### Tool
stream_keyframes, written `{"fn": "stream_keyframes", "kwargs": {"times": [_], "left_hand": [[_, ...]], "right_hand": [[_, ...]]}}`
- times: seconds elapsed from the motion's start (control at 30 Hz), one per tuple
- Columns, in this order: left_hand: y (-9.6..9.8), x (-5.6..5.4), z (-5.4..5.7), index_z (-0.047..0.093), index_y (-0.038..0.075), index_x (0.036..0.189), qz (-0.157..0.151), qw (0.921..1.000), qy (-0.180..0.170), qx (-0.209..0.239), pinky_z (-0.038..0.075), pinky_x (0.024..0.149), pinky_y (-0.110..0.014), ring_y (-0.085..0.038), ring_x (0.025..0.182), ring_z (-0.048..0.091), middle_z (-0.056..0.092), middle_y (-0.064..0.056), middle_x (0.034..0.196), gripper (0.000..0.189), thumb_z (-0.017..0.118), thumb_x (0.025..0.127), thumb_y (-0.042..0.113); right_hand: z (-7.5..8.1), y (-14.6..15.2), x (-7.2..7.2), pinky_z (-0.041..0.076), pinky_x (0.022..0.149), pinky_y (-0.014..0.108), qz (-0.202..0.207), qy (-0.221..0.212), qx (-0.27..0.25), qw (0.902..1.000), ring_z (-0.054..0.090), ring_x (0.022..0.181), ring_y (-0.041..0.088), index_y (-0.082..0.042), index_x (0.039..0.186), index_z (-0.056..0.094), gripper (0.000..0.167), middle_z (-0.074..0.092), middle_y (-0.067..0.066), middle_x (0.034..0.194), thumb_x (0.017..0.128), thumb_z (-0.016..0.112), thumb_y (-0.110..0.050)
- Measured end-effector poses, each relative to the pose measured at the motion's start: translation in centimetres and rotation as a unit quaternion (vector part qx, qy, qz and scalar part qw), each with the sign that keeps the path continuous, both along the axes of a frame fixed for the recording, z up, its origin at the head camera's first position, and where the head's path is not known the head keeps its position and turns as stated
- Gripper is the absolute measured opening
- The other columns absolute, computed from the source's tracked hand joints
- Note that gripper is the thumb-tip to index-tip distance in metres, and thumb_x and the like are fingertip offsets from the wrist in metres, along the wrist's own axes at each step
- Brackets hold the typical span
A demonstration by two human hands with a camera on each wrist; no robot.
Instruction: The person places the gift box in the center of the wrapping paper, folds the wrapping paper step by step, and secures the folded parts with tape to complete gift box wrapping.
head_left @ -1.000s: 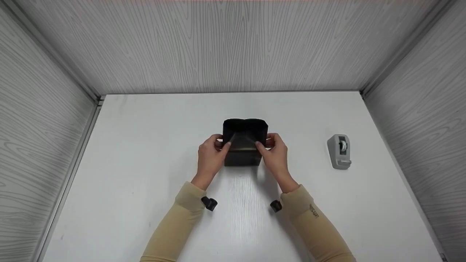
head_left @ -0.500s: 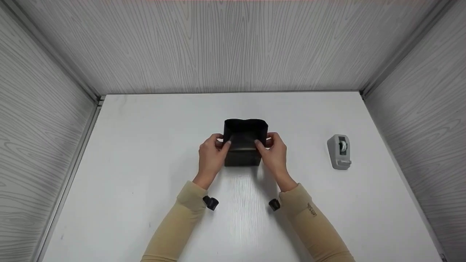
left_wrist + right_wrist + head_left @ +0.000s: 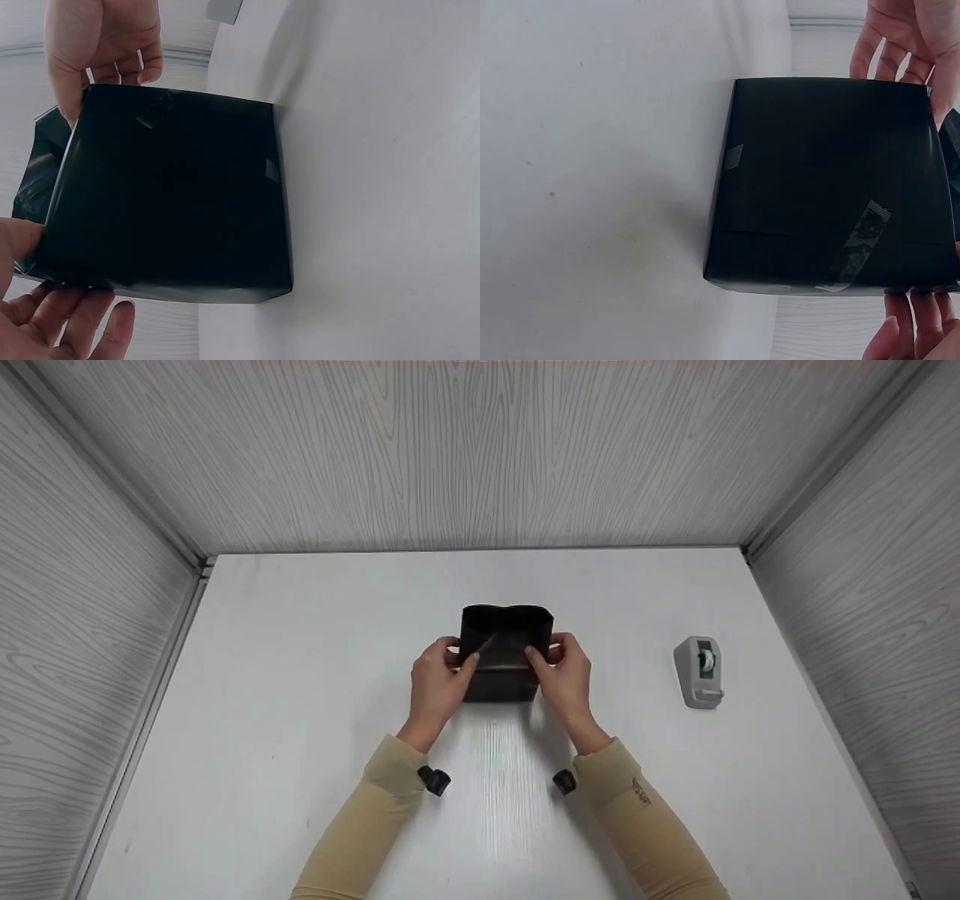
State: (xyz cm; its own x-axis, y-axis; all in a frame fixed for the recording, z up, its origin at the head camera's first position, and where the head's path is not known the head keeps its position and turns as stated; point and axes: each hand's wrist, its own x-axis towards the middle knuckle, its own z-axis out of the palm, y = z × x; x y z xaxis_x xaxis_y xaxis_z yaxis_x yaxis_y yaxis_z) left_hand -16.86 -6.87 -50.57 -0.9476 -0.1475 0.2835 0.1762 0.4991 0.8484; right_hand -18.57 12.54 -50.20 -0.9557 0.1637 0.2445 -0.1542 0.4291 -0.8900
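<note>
Box (image 3: 501, 687) sits at mid-table, upright, apparently resting on the white table (image 3: 300, 675). Dispenser (image 3: 699, 673) stands well apart, off to the person's right.

Grip: both hands grasp the box, one per side. Left hand (image 3: 437, 675) pinches the near-left corner, thumb at the near rim, fingers against the outer side wall. Right hand (image 3: 566, 673) mirrors this at the near-right corner.

Step, as judged: the thumbs work the near flap (image 3: 511, 651) inward along its crease (image 3: 502, 668). For a good fold, press both thumbs evenly, outward from the middle to the corners, while the fingers back the side walls. The walls look thin and would likely bow under a hard squeeze, so light pressure seems best. Keep the base flat and watch the tape strip (image 3: 861, 244) on the near face, whose edge may lift if the panel flexes.

Orientation: mouth (image 3: 506, 619) points up, the taped face towards the person, sides roughly square to the table edges. Near face looks close to square; long axis not certain. Vertical seems likeliest, raised walls included, but depth is hard to judge.
</note>
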Motion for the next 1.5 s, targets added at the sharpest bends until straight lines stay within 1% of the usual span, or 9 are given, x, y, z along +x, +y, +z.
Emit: {"fn": "stream_keyframes", "kwargs": {"times": [0.2, 0.33, 0.6, 0.87, 1.03, 1.1, 1.17, 1.3, 1.5], "left_hand": [[0.1, -0.6, 0.0, 0.068, 0.003, 0.105, 0.024, 0.9994, 0.005, -0.026, 0.049, 0.064, -0.036, -0.016, 0.063, 0.060, 0.063, -0.002, 0.071, 0.024, 0.071, 0.091, 0.022], [0.2, -1.1, 0.1, 0.068, 0.004, 0.105, 0.036, 0.9983, 0.008, -0.044, 0.047, 0.061, -0.037, -0.016, 0.058, 0.057, 0.061, 0.000, 0.067, 0.022, 0.069, 0.092, 0.021], [0.5, -1.8, 0.4, 0.069, 0.006, 0.103, 0.068, 0.9949, -0.005, -0.074, 0.042, 0.052, -0.036, -0.016, 0.051, 0.053, 0.057, 0.001, 0.060, 0.018, 0.067, 0.092, 0.020], [0.7, -1.8, 0.6, 0.068, 0.006, 0.104, 0.064, 0.9952, -0.015, -0.072, 0.044, 0.053, -0.037, -0.017, 0.054, 0.054, 0.059, 0.001, 0.065, 0.019, 0.066, 0.093, 0.021], [0.5, -1.1, 0.2, 0.069, 0.002, 0.107, 0.043, 0.9982, -0.002, -0.041, 0.052, 0.064, -0.033, -0.017, 0.069, 0.064, 0.064, -0.005, 0.083, 0.022, 0.066, 0.091, 0.016], [0.5, -1.0, 0.1, 0.069, 0.002, 0.107, 0.039, 0.9987, 0.000, -0.033, 0.054, 0.067, -0.033, -0.017, 0.073, 0.066, 0.066, -0.006, 0.089, 0.021, 0.066, 0.091, 0.015], [0.5, -1.0, 0.1, 0.070, 0.003, 0.106, 0.039, 0.9988, -0.005, -0.030, 0.054, 0.067, -0.033, -0.016, 0.073, 0.067, 0.068, -0.006, 0.089, 0.021, 0.067, 0.091, 0.016], [0.4, -1.1, 0.2, 0.071, 0.005, 0.104, 0.045, 0.9983, -0.019, -0.032, 0.052, 0.063, -0.034, -0.014, 0.068, 0.065, 0.069, -0.003, 0.080, 0.019, 0.067, 0.091, 0.019], [0.5, -1.1, 0.4, 0.072, 0.005, 0.100, 0.053, 0.9976, -0.020, -0.039, 0.048, 0.058, -0.035, -0.015, 0.058, 0.060, 0.067, -0.001, 0.070, 0.018, 0.068, 0.090, 0.019]], "right_hand": [[-0.1, 0.0, 0.2, 0.044, 0.064, 0.029, 0.005, -0.005, 0.006, 1.0000, 0.059, 0.071, 0.019, -0.001, 0.103, 0.062, 0.026, 0.062, 0.007, 0.077, 0.087, 0.074, -0.016], [-0.1, 0.0, 0.2, 0.043, 0.065, 0.030, 0.006, -0.002, 0.006, 1.0000, 0.058, 0.071, 0.019, 0.000, 0.103, 0.062, 0.026, 0.062, 0.008, 0.077, 0.087, 0.074, -0.016], [-0.1, 0.2, 0.1, 0.042, 0.065, 0.030, 0.010, -0.009, 0.003, 0.9999, 0.057, 0.072, 0.019, -0.001, 0.102, 0.062, 0.026, 0.061, 0.008, 0.077, 0.087, 0.075, -0.018], [-0.1, 0.4, -0.2, 0.042, 0.064, 0.030, 0.010, -0.015, -0.003, 0.9998, 0.057, 0.070, 0.018, -0.001, 0.101, 0.062, 0.026, 0.061, 0.008, 0.075, 0.086, 0.076, -0.016], [0.0, 0.2, -0.1, 0.042, 0.062, 0.029, 0.005, -0.021, 0.001, 0.9998, 0.056, 0.069, 0.018, -0.002, 0.101, 0.062, 0.026, 0.061, 0.007, 0.074, 0.085, 0.076, -0.016], [0.2, 0.2, -0.2, 0.043, 0.061, 0.030, 0.001, -0.023, 0.012, 0.9997, 0.056, 0.067, 0.018, -0.002, 0.102, 0.062, 0.026, 0.061, 0.006, 0.073, 0.086, 0.075, -0.017], [0.3, 0.0, -0.2, 0.043, 0.060, 0.030, -0.003, -0.028, 0.028, 0.9992, 0.056, 0.065, 0.018, -0.002, 0.104, 0.062, 0.027, 0.060, 0.006, 0.073, 0.087, 0.074, -0.019], [0.8, -0.3, -0.5, 0.043, 0.057, 0.032, -0.013, -0.044, 0.079, 0.9958, 0.056, 0.062, 0.019, -0.003, 0.107, 0.062, 0.029, 0.060, 0.005, 0.072, 0.089, 0.072, -0.024], [1.4, -0.4, -1.4, 0.041, 0.052, 0.034, -0.042, -0.074, 0.148, 0.9853, 0.055, 0.057, 0.019, -0.008, 0.101, 0.065, 0.028, 0.060, 0.004, 0.069, 0.090, 0.070, -0.033]]}}
